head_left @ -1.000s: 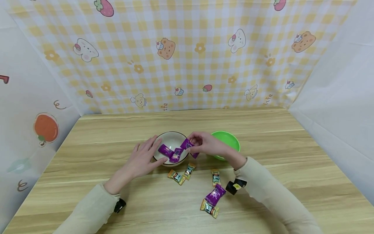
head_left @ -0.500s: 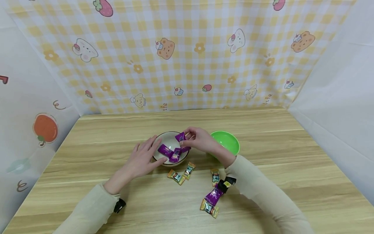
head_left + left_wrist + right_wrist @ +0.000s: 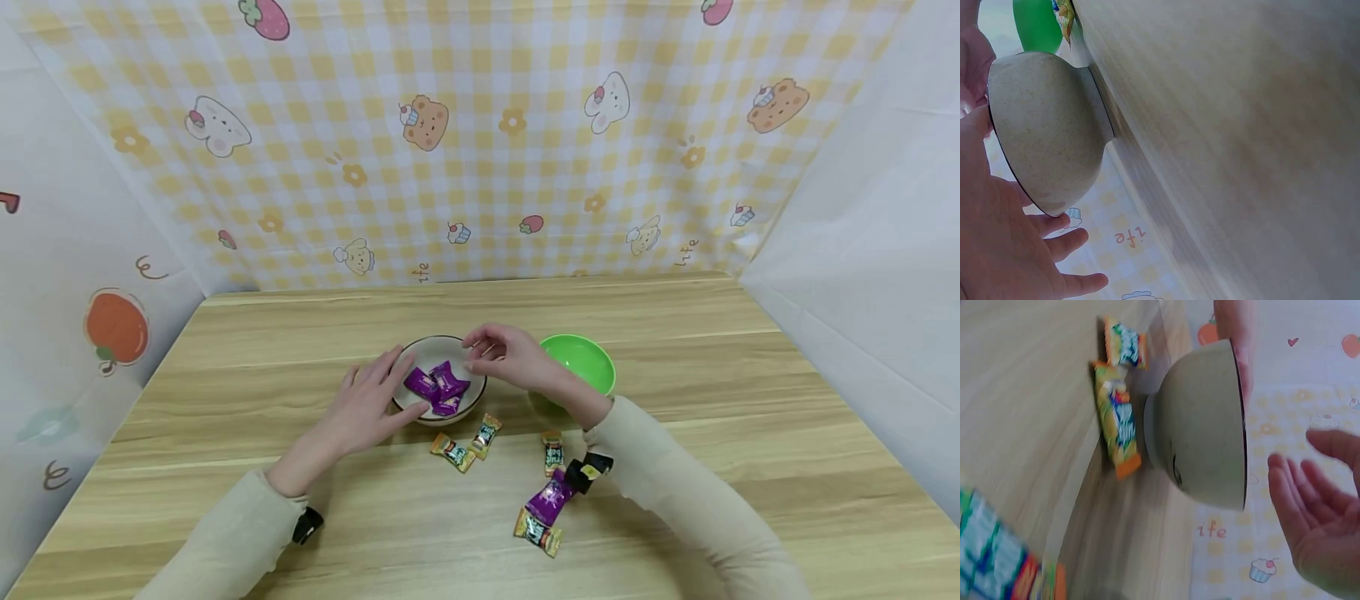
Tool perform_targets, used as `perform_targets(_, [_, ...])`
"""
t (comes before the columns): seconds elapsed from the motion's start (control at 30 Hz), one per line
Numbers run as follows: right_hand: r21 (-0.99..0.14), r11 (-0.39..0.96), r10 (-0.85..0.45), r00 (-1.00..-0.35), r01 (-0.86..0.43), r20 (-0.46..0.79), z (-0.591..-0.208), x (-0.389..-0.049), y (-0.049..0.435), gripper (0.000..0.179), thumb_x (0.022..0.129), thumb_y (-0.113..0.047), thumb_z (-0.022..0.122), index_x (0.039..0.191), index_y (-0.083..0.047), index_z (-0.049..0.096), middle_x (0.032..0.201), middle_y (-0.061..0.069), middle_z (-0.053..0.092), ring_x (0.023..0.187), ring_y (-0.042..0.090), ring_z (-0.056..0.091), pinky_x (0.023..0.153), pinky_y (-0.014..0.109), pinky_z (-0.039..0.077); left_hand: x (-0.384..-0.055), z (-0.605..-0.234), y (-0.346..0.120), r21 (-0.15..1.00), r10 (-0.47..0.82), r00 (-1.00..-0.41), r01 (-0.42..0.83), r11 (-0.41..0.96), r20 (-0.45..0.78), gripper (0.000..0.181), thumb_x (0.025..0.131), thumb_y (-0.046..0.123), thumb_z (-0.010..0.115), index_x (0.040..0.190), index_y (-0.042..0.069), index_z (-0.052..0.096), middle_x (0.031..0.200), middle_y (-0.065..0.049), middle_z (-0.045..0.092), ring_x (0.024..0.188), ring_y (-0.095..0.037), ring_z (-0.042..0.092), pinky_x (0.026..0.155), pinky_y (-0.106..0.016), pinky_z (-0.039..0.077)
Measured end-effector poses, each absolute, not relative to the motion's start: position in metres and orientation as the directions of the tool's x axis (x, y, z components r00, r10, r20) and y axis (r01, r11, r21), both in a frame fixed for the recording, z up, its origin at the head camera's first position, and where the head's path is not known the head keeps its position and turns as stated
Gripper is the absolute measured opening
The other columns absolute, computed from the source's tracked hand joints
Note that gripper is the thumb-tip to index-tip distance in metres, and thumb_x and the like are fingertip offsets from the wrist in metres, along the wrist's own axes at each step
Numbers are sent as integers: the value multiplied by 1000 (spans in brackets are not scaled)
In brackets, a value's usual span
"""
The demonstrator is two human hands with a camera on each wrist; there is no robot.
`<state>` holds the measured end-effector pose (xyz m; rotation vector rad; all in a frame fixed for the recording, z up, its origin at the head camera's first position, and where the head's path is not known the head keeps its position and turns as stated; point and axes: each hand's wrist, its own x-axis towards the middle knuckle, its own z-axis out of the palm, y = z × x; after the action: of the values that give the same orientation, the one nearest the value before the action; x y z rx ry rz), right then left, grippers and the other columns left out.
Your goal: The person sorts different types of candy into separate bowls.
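Observation:
A cream bowl (image 3: 431, 352) with a dark rim holds several purple-wrapped candies (image 3: 448, 381). My left hand (image 3: 367, 410) rests against its left side, fingers spread and thumb near the front rim. In the left wrist view, straight fingers reach past the bowl (image 3: 1047, 131). Over the bowl's right rim hovers my right hand (image 3: 513, 358), fingers loosely bent. The right wrist view shows a gap between thumb and fingertips of that hand (image 3: 1325, 515), with nothing held. A green bowl (image 3: 581, 367) stands behind the right wrist.
Two yellow-wrapped candies (image 3: 452, 452) lie in front of the cream bowl. Farther right, another yellow candy (image 3: 552, 452), a purple candy (image 3: 551, 498) and one more yellow candy (image 3: 537, 532) form a line near the right sleeve. A patterned curtain (image 3: 480, 167) backs the wooden table.
My right hand has carried a purple candy over the cream bowl and let it go; it now lies among the others inside. The left hand has stayed in place.

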<state>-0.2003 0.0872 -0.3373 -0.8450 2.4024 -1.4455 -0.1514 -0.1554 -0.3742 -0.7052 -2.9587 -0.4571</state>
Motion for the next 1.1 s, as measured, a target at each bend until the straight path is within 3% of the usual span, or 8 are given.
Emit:
perform_targets(0.23, [-842, 239, -750, -643, -484, 157, -335, -192, 108, 25, 80, -1, 61, 105, 0, 56, 90, 9, 59, 82, 15, 57, 73, 27, 48, -151, -374, -155, 265, 429, -894, 449, 853, 132, 76, 84, 60, 40, 139, 9, 26, 143, -15, 18, 125, -35, 22, 95, -58, 12])
perform_targets(0.47, [-840, 266, -844, -535, -473, 33, -336, -175, 132, 28, 80, -4, 63, 106, -5, 55, 94, 12, 58, 84, 14, 56, 74, 28, 47, -151, -374, -155, 264, 431, -894, 449, 854, 126, 77, 83, 60, 40, 139, 9, 26, 143, -15, 17, 125, -36, 22, 96, -59, 11])
perform_targets(0.67, [-871, 257, -894, -446, -420, -48, -342, -160, 147, 32, 79, -2, 64, 108, 4, 52, 93, 15, 58, 83, 14, 57, 73, 29, 48, -151, -373, -156, 260, 430, -893, 449, 855, 129, 76, 84, 59, 40, 139, 10, 26, 143, -15, 18, 125, -36, 23, 96, -58, 12])
perform_targets(0.87, [-878, 313, -891, -431, -361, -140, -352, -147, 157, 34, 77, -2, 65, 108, 3, 52, 90, 13, 58, 82, 14, 57, 74, 29, 47, -151, -374, -156, 252, 433, -888, 459, 852, 155, 76, 84, 58, 42, 139, 8, 28, 142, -16, 20, 124, -37, 25, 95, -59, 13])
perform_targets(1.1, [-828, 392, -870, -454, -400, -192, -362, -139, 163, 33, 74, -5, 68, 104, -6, 55, 93, 1, 58, 87, 15, 55, 78, 28, 44, -150, -374, -156, 255, 429, -893, 450, 856, 136, 76, 84, 60, 40, 140, 10, 26, 143, -15, 18, 124, -37, 23, 95, -59, 12])
